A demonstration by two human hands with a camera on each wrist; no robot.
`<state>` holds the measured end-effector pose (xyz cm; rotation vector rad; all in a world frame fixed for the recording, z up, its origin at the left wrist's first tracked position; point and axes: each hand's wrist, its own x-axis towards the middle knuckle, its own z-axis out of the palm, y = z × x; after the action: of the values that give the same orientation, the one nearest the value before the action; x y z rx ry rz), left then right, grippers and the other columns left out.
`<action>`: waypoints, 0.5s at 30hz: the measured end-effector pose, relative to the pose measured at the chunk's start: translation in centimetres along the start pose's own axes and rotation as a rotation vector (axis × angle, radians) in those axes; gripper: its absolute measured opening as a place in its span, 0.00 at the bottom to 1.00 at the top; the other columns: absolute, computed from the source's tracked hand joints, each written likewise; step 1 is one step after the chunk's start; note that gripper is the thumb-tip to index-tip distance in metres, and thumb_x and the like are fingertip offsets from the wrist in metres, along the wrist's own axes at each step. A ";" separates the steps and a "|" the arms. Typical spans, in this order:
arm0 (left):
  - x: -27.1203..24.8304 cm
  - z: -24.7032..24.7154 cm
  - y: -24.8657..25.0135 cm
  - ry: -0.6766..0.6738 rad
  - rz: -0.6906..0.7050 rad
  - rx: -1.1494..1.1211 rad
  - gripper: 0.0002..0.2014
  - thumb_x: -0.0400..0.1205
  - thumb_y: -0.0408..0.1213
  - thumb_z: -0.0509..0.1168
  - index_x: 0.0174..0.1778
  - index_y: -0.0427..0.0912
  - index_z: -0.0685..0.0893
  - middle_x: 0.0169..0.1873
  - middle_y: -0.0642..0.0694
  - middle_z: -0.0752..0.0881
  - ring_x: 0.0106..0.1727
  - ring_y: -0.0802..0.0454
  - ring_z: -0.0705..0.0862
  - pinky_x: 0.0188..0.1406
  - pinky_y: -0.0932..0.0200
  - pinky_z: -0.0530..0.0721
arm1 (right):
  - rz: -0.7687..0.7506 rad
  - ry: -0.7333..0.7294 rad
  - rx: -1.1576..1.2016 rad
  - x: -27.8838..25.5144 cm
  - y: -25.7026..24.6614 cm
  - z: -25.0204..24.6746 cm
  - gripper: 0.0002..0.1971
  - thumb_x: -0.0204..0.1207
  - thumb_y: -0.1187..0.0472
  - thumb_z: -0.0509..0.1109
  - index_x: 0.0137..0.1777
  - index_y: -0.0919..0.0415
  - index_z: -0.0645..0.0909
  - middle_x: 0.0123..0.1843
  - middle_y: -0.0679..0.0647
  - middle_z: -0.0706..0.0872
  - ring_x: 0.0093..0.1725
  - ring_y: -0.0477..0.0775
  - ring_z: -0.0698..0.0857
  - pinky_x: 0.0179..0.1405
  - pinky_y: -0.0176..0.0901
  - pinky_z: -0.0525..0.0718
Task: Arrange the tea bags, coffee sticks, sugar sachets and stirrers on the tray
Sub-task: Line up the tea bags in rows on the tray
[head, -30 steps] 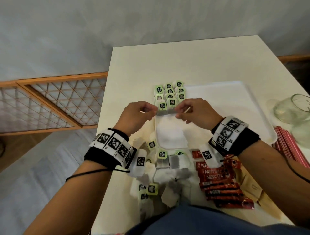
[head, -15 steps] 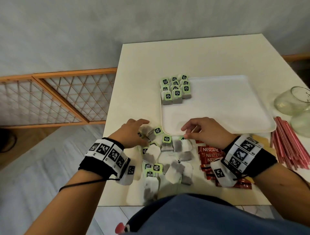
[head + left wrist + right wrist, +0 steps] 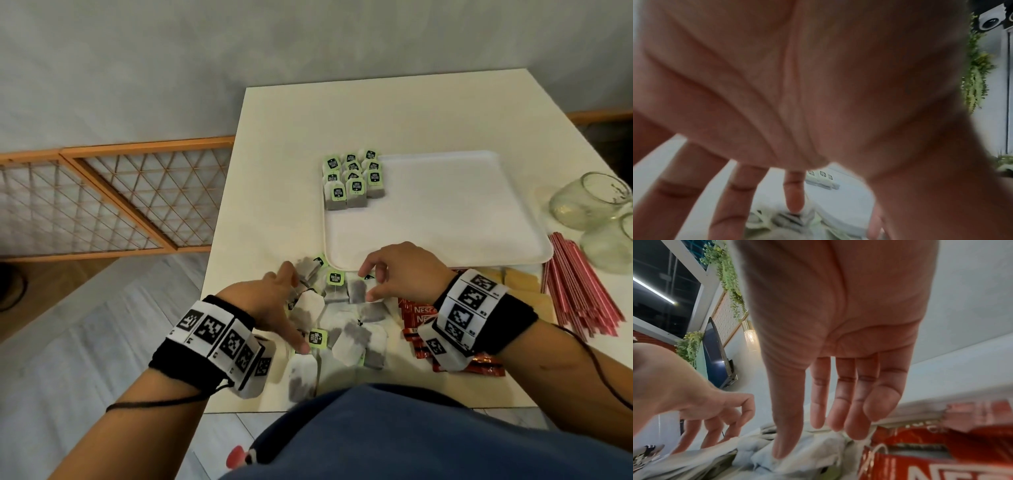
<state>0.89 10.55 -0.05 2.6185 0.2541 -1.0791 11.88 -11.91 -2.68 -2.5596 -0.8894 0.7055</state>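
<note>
left hand [image 3: 274, 301]: over the loose tea bags [image 3: 342, 329] at the near table [image 3: 411, 113] edge, fingers spread and reaching down into the pile. In the left wrist view the fingertips [image 3: 795, 201] touch the bags; no closed grip visible, so reads as relaxed/spread, holding nothing I can confirm.
right hand [image 3: 400, 274]: just right of the left hand, over the same pile, near the tray's front edge. Right wrist view shows fingers [image 3: 846, 402] extended, thumb tip down on a bag; head view shows thumb and index close together around one bag's corner. Cannot tell if that is a pinch or just contact.
tray [image 3: 479, 219]: white, mid-table, mostly bare.
sorted tea bags [image 3: 352, 178]: neat block in the tray's far-left corner, green tags up, overlapping in rows.
coffee sticks [image 3: 418, 329]: red, on the table right of the loose pile, partly under the right wrist.
sugar sachets [image 3: 520, 277]: tan, on the table between coffee sticks and stirrers, just off the tray's front edge.
stirrers [image 3: 579, 287]: red bundle, right table edge.
glass jars [image 3: 589, 205]: two, lying right of the tray.
</note>
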 end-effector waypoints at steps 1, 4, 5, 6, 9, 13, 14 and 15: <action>0.0 0.4 0.2 -0.027 0.017 0.014 0.52 0.57 0.56 0.85 0.69 0.52 0.57 0.65 0.49 0.72 0.58 0.45 0.82 0.56 0.48 0.82 | 0.002 0.001 0.009 0.0 0.0 0.0 0.19 0.62 0.45 0.82 0.53 0.43 0.85 0.39 0.42 0.86 0.41 0.42 0.84 0.43 0.46 0.83; 0.4 1.6 1.3 -0.010 0.071 0.038 0.55 0.57 0.45 0.87 0.72 0.52 0.56 0.70 0.45 0.67 0.60 0.40 0.82 0.55 0.47 0.84 | 0.014 -0.002 0.028 -0.1 0.1 -0.1 0.19 0.62 0.46 0.82 0.53 0.44 0.85 0.40 0.42 0.86 0.41 0.42 0.84 0.45 0.48 0.84; 0.7 1.9 1.6 0.009 0.087 0.039 0.54 0.58 0.42 0.87 0.72 0.52 0.57 0.69 0.43 0.67 0.59 0.38 0.83 0.53 0.49 0.84 | 0.016 -0.003 0.032 -0.2 0.1 -0.1 0.19 0.63 0.46 0.82 0.53 0.44 0.85 0.40 0.42 0.86 0.41 0.42 0.84 0.46 0.48 0.84; 0.9 2.0 1.9 0.029 0.104 0.027 0.53 0.58 0.39 0.86 0.72 0.52 0.58 0.68 0.42 0.68 0.57 0.38 0.84 0.51 0.51 0.83 | 0.018 -0.004 0.033 -0.2 0.2 -0.1 0.18 0.63 0.47 0.82 0.53 0.44 0.85 0.40 0.43 0.86 0.41 0.42 0.84 0.46 0.49 0.84; 1.6 2.1 2.6 0.079 0.149 -0.034 0.50 0.61 0.39 0.85 0.72 0.55 0.60 0.68 0.40 0.70 0.57 0.38 0.83 0.57 0.48 0.84 | 0.024 -0.004 0.032 -0.5 0.4 -0.3 0.16 0.63 0.47 0.82 0.51 0.44 0.86 0.40 0.43 0.86 0.40 0.42 0.84 0.47 0.50 0.85; 2.5 1.9 3.3 0.155 0.203 -0.050 0.48 0.62 0.45 0.84 0.76 0.51 0.66 0.70 0.43 0.75 0.66 0.42 0.79 0.64 0.46 0.80 | 0.029 0.013 0.061 -0.8 0.6 -0.4 0.16 0.63 0.48 0.82 0.50 0.45 0.86 0.39 0.43 0.86 0.40 0.42 0.84 0.47 0.50 0.85; 2.7 1.9 3.4 0.166 0.208 -0.052 0.48 0.62 0.47 0.84 0.76 0.50 0.67 0.69 0.45 0.77 0.65 0.43 0.79 0.63 0.45 0.81 | 0.027 0.016 0.073 -0.9 0.6 -0.4 0.17 0.62 0.48 0.82 0.51 0.45 0.86 0.39 0.43 0.87 0.40 0.42 0.84 0.48 0.50 0.85; 2.8 1.9 3.5 0.178 0.209 -0.054 0.47 0.61 0.49 0.84 0.74 0.51 0.68 0.67 0.46 0.79 0.63 0.44 0.80 0.61 0.45 0.82 | 0.024 0.017 0.087 -0.9 0.6 -0.4 0.17 0.62 0.48 0.83 0.51 0.46 0.86 0.39 0.43 0.87 0.40 0.42 0.84 0.48 0.50 0.85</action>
<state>2.56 6.71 -2.63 2.6240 0.0445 -0.7618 11.77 -13.06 -2.32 -2.4999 -0.8055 0.7131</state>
